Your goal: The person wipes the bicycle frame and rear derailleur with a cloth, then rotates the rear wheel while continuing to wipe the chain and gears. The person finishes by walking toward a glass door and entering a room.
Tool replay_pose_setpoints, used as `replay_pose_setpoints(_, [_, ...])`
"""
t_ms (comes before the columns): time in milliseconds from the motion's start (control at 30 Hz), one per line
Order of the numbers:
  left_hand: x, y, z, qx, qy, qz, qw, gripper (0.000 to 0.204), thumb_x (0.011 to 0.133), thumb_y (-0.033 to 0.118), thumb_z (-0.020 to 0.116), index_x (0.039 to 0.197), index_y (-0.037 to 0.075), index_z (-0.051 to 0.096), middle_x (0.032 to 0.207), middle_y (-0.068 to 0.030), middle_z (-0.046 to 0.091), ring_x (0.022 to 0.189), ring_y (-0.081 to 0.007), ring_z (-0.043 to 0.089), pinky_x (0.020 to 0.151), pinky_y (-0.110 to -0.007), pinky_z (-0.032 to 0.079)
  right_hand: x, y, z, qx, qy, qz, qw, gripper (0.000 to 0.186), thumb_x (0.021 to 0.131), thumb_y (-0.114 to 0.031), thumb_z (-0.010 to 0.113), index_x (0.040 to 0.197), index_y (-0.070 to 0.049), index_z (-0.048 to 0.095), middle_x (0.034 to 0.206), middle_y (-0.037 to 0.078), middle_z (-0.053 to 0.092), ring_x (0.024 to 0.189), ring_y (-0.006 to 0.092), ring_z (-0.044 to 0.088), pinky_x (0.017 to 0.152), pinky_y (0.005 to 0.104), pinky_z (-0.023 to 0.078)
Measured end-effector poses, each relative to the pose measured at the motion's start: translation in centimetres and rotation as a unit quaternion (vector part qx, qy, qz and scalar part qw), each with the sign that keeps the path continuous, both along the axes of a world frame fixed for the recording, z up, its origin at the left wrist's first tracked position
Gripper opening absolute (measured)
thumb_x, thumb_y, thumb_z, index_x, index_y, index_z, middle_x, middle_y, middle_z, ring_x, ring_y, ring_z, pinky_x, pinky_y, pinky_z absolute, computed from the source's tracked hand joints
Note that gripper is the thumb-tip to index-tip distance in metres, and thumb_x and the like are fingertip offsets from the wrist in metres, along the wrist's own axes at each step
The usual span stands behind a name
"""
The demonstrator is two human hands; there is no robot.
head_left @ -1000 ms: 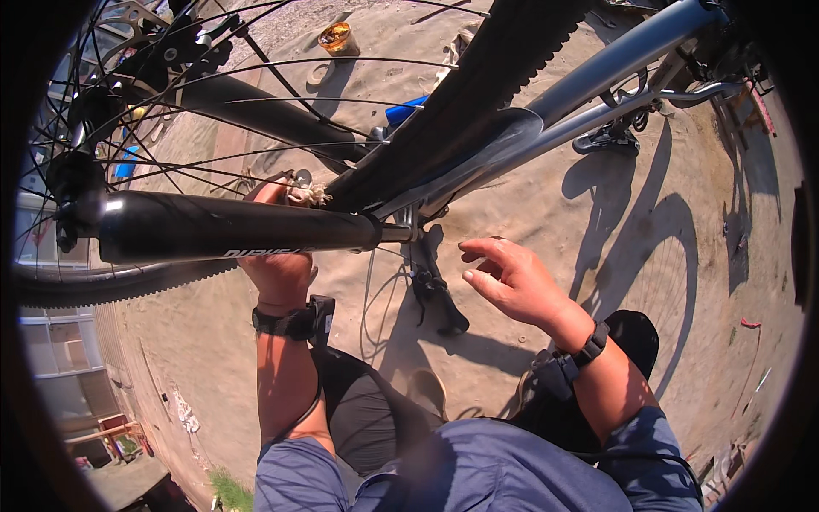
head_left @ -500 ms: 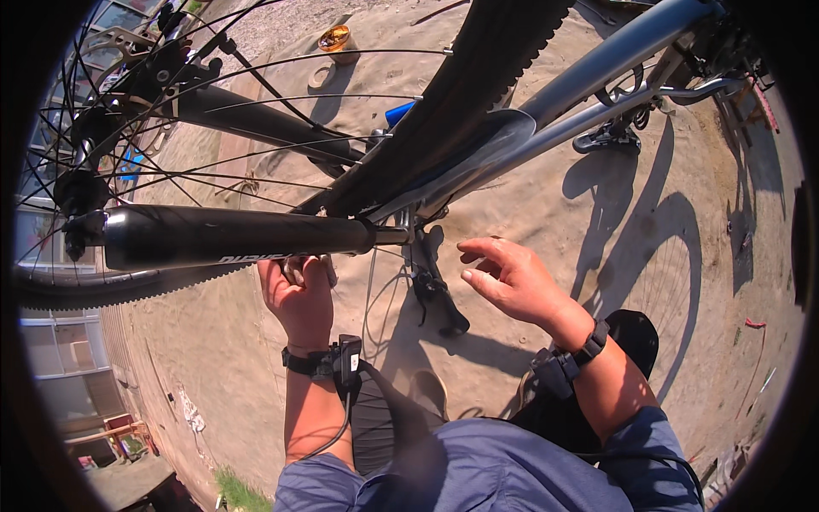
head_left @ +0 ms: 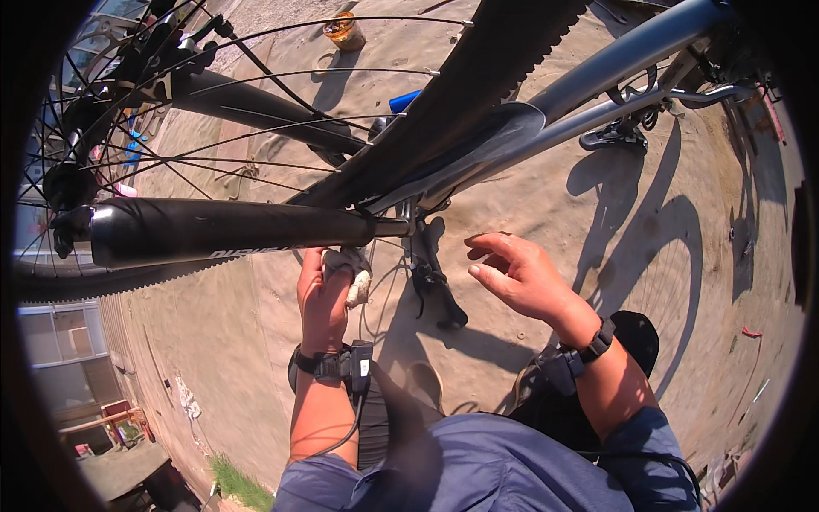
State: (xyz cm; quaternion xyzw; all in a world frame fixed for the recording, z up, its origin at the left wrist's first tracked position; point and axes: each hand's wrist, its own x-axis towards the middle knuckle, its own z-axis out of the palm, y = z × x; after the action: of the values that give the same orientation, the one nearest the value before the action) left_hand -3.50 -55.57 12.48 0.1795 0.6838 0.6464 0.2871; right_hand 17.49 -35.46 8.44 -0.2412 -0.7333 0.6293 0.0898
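Landmark taken: the black fork leg [head_left: 230,230], lying across the view with the wheel axle at its left end.

Spokes [head_left: 171,145] fan out above the fork leg, with narrow gaps between them. A finger or a loose fold of cloth could be caught there if the wheel were turned.

Left hand [head_left: 322,294] is found just under the right end of the fork leg. Its grip is closed on a pale rag [head_left: 354,277], which is pressed up against the leg near the crown. A cable [head_left: 341,427] trails from the wrist device; snagging is judged possible if it were lifted towards the tyre [head_left: 478,94], which runs diagonally above the fork leg.

Right hand [head_left: 520,277] is held to the right of the fork leg, apart from it. Its grip is spread, with nothing in it. The brake lever and bar end [head_left: 431,282] lie between the two hands, so knuckles could be struck on a quick reach.

Open room is seen mainly below and right of the fork leg, over bare ground [head_left: 682,256].
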Motion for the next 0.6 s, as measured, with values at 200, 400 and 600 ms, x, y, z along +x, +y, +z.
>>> replay_pose_setpoints(200, [-1.1,0.9,-0.3,0.100,-0.135,-0.022,0.986,0.053,0.084,0.002,0.057,0.137,0.002,0.056,0.120,-0.0090,0.066,0.102,-0.0162,0.066,0.088,-0.029,0.055,-0.2,0.3,-0.3,-0.016,-0.032,0.015,0.999,0.038,0.096,-0.016,0.073,0.128,0.002,0.064,0.113,0.013,0.072,0.101,0.0182,0.071,0.088,0.0315,0.057])
replay_pose_setpoints(400, [-2.9,-0.5,-1.7,0.043,-0.106,-0.088,0.990,0.056,0.087,0.010,0.064,0.142,0.002,0.053,0.129,-0.0117,0.065,0.111,-0.0211,0.067,0.095,-0.034,0.054,-0.7,-0.1,0.3,-0.013,-0.036,0.032,0.999,0.038,0.096,-0.018,0.072,0.128,0.002,0.064,0.115,0.014,0.073,0.104,0.0203,0.072,0.089,0.0329,0.057])
replay_pose_setpoints(600, [-2.4,0.8,-1.9,0.034,-0.115,-0.082,0.989,0.043,0.087,-0.004,0.057,0.129,0.002,0.062,0.113,-0.0056,0.068,0.100,-0.0128,0.065,0.088,-0.027,0.052,-0.8,-0.3,0.1,0.009,-0.016,0.032,0.999,0.038,0.096,-0.019,0.072,0.127,0.000,0.064,0.115,0.014,0.073,0.102,0.0215,0.073,0.088,0.0338,0.057])
